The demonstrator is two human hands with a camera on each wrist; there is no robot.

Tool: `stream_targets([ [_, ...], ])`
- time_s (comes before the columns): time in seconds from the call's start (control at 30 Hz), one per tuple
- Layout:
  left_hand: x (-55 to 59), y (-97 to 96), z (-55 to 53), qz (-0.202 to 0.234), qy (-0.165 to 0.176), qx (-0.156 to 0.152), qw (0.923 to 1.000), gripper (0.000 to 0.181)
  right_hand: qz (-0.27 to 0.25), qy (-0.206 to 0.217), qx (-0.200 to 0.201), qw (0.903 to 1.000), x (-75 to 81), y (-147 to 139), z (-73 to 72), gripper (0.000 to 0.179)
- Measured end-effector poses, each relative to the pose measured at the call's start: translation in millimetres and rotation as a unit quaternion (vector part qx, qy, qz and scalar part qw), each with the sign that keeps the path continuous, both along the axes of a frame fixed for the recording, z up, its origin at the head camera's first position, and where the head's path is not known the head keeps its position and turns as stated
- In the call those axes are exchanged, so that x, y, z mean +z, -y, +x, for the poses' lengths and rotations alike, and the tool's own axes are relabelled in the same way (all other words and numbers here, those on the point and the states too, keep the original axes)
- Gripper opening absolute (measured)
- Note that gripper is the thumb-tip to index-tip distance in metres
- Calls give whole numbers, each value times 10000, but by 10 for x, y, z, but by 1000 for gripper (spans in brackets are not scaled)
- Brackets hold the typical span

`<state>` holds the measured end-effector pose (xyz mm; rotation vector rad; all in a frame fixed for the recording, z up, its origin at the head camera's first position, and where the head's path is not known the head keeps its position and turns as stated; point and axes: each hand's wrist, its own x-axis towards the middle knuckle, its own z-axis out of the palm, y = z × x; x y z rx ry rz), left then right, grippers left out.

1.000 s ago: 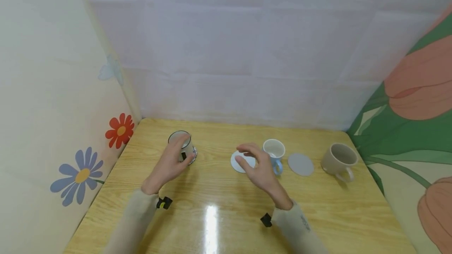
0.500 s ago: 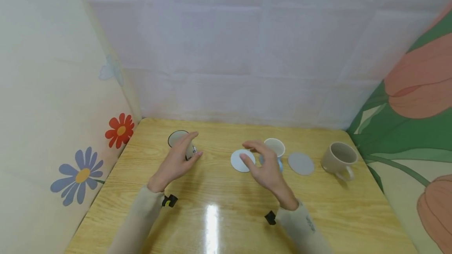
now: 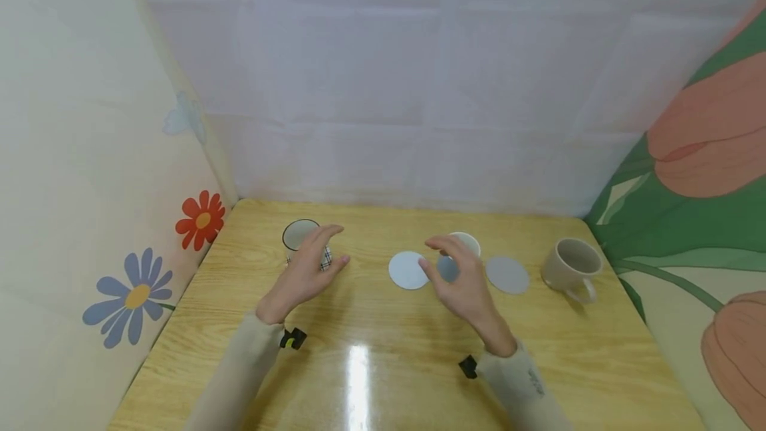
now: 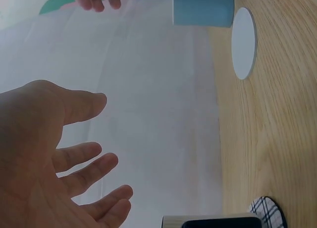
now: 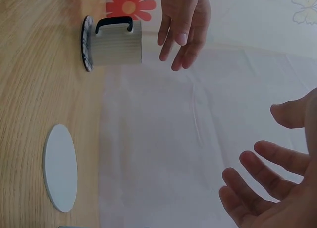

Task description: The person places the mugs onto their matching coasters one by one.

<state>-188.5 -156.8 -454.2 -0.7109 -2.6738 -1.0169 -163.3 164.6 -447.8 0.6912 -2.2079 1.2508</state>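
Observation:
My left hand [image 3: 302, 281] hovers with spread fingers in front of a pale ribbed mug [image 5: 118, 44] with a dark rim and black handle. That mug stands upright on a checked coaster [image 3: 326, 259]; the hand hides much of it in the head view. Loosely bent and holding nothing, my right hand [image 3: 468, 285] overlaps a light blue mug [image 4: 203, 8], whose white inside [image 3: 469, 245] shows behind the fingers. Just left of the right hand, a round white coaster [image 3: 407, 271] lies flat on the table with nothing on it.
A grey round coaster [image 3: 507, 275] lies to the right of the blue mug. Farther right stands a beige mug [image 3: 565, 271] with its handle towards me. White cloth [image 3: 335, 151] hangs behind the wooden table [image 3: 335, 364], with flowered cloths at both sides.
Both hands have drifted to the right. My left hand has shifted off the dark-rimmed mug's opening, and my right hand now covers more of the blue mug. The mugs and coasters stay put.

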Motion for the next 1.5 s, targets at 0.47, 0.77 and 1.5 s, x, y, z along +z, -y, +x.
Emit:
stream_targets([
  [0.47, -34, -102, -43, 152, 276, -32, 9995, 62, 189, -142, -350, 9991, -34, -161, -48, 30],
  [0.77, -61, -171, -79, 103, 311, -51, 9994, 63, 236, -342, -507, 9978, -127, -263, -84, 29],
  [1.5, -184, -415, -143, 216, 397, -299, 9985, 64, 226, 21, -787, 9966, -268, -540, -32, 33],
])
